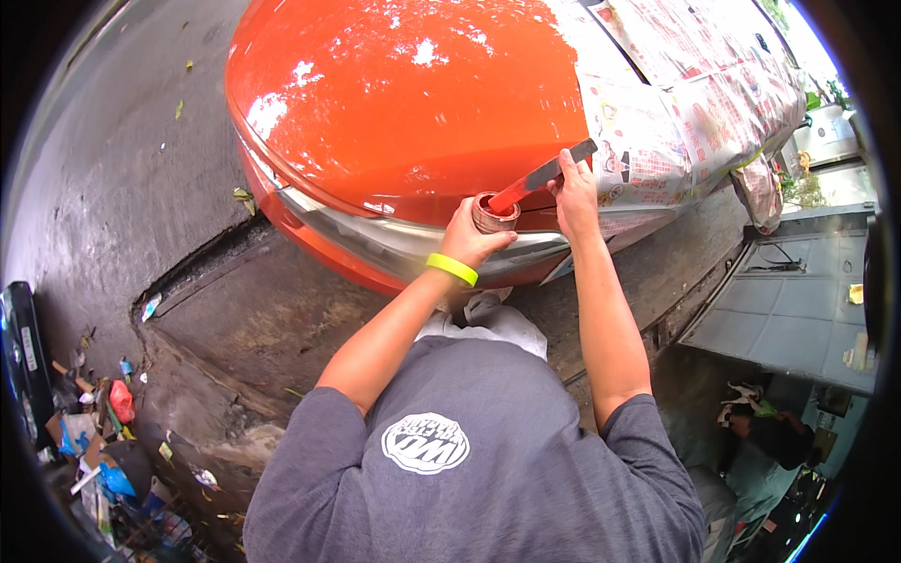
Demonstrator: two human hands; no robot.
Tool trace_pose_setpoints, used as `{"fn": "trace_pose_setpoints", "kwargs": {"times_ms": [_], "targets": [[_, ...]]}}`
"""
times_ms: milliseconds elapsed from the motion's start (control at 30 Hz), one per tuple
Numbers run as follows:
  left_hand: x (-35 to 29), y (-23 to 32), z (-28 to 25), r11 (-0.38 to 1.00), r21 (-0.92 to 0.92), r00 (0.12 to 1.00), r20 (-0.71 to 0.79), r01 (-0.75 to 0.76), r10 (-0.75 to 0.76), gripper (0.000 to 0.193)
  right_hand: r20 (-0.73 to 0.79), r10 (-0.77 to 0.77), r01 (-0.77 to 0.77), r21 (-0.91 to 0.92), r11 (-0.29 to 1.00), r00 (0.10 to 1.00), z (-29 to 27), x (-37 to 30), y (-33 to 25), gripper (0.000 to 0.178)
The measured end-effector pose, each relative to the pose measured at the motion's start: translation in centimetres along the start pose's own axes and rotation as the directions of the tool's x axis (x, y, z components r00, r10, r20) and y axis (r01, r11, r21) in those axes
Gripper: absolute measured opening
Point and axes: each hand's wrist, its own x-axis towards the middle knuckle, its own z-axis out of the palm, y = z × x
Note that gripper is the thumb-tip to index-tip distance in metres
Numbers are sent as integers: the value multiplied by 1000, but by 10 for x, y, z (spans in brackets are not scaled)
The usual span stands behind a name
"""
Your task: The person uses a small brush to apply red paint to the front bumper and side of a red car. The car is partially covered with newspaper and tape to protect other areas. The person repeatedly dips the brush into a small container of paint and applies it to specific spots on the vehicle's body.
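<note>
My left hand (469, 235), a yellow-green band at its wrist, is wrapped round a small round can (496, 221) with a reddish, stained rim. My right hand (574, 192) grips a flat stick (537, 178), dark grey at its upper end and coated orange-red lower down. The stick slants down to the left, and its red end reaches into the mouth of the can. How deep it goes and how full the can is, I cannot tell. Both hands are over the near edge of a glossy orange car hood (404, 103), beside the headlight (394, 239).
Printed paper sheets (657, 122) cover the windshield side of the car. Rubbish (113, 450) is heaped at the lower left, near a black bumper-like piece (26, 361). Grey panels (798, 300) stand at the right. Another person (774, 436) is at the lower right.
</note>
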Motion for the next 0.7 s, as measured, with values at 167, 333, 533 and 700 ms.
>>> {"fn": "trace_pose_setpoints", "kwargs": {"times_ms": [167, 333, 533, 700], "targets": [[0, -9, 4, 1000, 10, 1000, -3, -26, 26, 81, 55, -17, 17, 3, 1000, 998, -7, 9, 13, 17], [-8, -15, 14, 997, 8, 995, -63, -77, 77, 80, 81, -35, 33, 18, 999, 996, -15, 14, 11, 16], [-14, -24, 18, 993, -11, 987, -114, -117, 115, 80, 127, -93, 95, -13, 995, 988, -1, 22, 22, 21], [-17, -27, 26, 989, -92, 985, -138, -117, 104, 75, 163, -170, 167, 30, 985, 972, -10, 25, 36, 22]]}}
